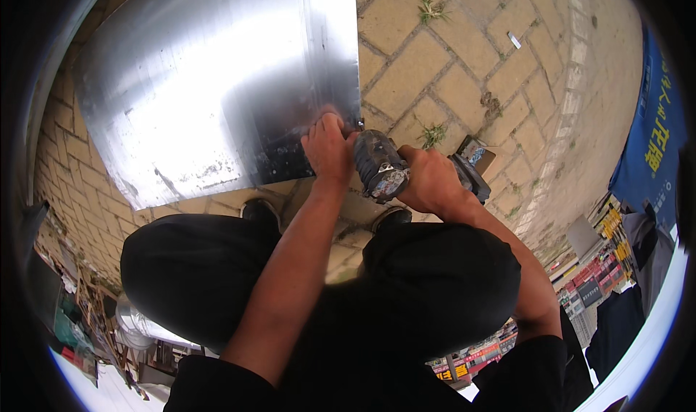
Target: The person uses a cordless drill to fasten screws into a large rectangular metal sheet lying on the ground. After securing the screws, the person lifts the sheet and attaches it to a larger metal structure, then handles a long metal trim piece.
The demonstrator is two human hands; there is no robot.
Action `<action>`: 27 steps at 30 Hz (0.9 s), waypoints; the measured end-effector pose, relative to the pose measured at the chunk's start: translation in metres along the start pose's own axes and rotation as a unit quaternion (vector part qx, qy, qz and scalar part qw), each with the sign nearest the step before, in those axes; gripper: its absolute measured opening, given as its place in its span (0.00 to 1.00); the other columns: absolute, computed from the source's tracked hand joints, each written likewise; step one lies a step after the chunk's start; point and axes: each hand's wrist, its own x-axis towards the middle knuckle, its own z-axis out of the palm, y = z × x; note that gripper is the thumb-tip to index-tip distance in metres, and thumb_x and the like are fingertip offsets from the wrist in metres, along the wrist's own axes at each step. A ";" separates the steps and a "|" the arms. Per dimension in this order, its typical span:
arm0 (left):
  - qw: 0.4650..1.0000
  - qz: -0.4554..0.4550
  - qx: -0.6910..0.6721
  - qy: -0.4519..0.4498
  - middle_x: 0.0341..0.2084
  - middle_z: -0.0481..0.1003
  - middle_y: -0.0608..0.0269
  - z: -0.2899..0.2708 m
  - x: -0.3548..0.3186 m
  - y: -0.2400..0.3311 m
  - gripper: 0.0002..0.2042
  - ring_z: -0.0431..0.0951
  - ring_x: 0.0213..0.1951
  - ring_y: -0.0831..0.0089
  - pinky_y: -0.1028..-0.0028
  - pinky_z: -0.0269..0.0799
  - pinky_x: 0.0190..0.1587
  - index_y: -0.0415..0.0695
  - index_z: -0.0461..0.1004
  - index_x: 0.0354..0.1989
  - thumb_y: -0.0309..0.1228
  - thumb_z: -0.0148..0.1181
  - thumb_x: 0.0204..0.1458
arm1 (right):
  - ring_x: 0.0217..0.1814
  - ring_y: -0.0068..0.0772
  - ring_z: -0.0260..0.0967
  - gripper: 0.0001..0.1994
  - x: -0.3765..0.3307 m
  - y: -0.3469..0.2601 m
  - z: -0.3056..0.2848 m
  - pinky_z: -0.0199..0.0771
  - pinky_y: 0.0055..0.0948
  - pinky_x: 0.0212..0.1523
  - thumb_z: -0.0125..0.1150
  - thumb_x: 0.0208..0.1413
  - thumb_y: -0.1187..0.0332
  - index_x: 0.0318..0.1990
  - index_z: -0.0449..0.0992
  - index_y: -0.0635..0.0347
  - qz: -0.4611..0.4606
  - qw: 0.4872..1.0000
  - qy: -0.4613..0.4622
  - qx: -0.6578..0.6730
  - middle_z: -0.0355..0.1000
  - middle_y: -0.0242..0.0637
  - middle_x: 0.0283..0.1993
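Note:
A large shiny metal sheet (210,78) lies on the brick paving in front of me. My left hand (330,149) presses down on its near right corner, fingers closed against the edge. A black cordless power drill (383,167) is gripped in my right hand (431,181), its nose pointing at that same corner of the sheet next to my left hand. The tip of the tool is hidden behind my left hand. I am crouched, with my knees in black trousers below the hands and my black shoes (259,210) just under the sheet's near edge.
Tan brick paving (464,78) with small weeds spreads to the right of the sheet. A blue banner (652,136) hangs at the far right. Shelves with colourful boxes (594,281) and dark garments stand at the lower right. Cluttered goods sit at the lower left.

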 end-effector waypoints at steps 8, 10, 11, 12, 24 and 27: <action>1.000 -0.003 0.012 -0.008 0.34 0.73 0.64 0.002 0.002 -0.001 0.22 0.73 0.42 0.58 0.60 0.60 0.43 0.51 0.64 0.35 0.31 0.76 0.39 | 0.43 0.59 0.76 0.22 0.001 -0.001 -0.003 0.75 0.48 0.48 0.72 0.41 0.59 0.43 0.78 0.61 -0.002 1.000 0.003 -0.002 0.78 0.56 0.36; 1.000 0.000 0.012 -0.002 0.34 0.73 0.64 0.003 0.002 -0.002 0.22 0.73 0.42 0.58 0.60 0.60 0.43 0.51 0.64 0.35 0.31 0.76 0.39 | 0.43 0.59 0.76 0.23 0.001 -0.002 -0.004 0.75 0.48 0.48 0.72 0.40 0.58 0.43 0.78 0.61 -0.004 1.000 0.005 0.001 0.78 0.56 0.36; 1.000 0.002 0.012 0.001 0.34 0.73 0.64 0.004 0.002 -0.003 0.22 0.73 0.42 0.58 0.60 0.60 0.43 0.51 0.64 0.35 0.31 0.76 0.39 | 0.43 0.59 0.76 0.23 0.001 -0.002 -0.004 0.75 0.48 0.48 0.72 0.40 0.58 0.43 0.78 0.61 -0.005 1.000 0.004 0.001 0.78 0.56 0.36; 1.000 0.002 0.011 0.002 0.34 0.73 0.64 0.004 0.002 -0.004 0.22 0.74 0.42 0.58 0.60 0.60 0.43 0.51 0.64 0.35 0.31 0.76 0.39 | 0.43 0.59 0.76 0.23 0.001 -0.002 -0.004 0.75 0.48 0.48 0.72 0.40 0.58 0.43 0.78 0.61 -0.007 1.000 0.003 0.001 0.78 0.56 0.36; 1.000 0.002 0.008 0.008 0.33 0.73 0.64 0.006 0.002 -0.005 0.22 0.74 0.42 0.57 0.59 0.60 0.42 0.52 0.64 0.35 0.32 0.76 0.38 | 0.44 0.59 0.76 0.23 0.002 0.003 0.000 0.75 0.47 0.49 0.73 0.40 0.59 0.44 0.78 0.61 -0.011 1.000 0.002 -0.016 0.78 0.56 0.36; 1.000 0.004 0.008 0.011 0.33 0.73 0.64 0.007 0.002 -0.006 0.23 0.74 0.41 0.57 0.59 0.60 0.42 0.52 0.64 0.35 0.32 0.76 0.38 | 0.44 0.59 0.76 0.23 0.003 0.003 0.000 0.76 0.47 0.48 0.72 0.40 0.60 0.44 0.78 0.61 -0.012 1.000 0.003 -0.016 0.78 0.56 0.36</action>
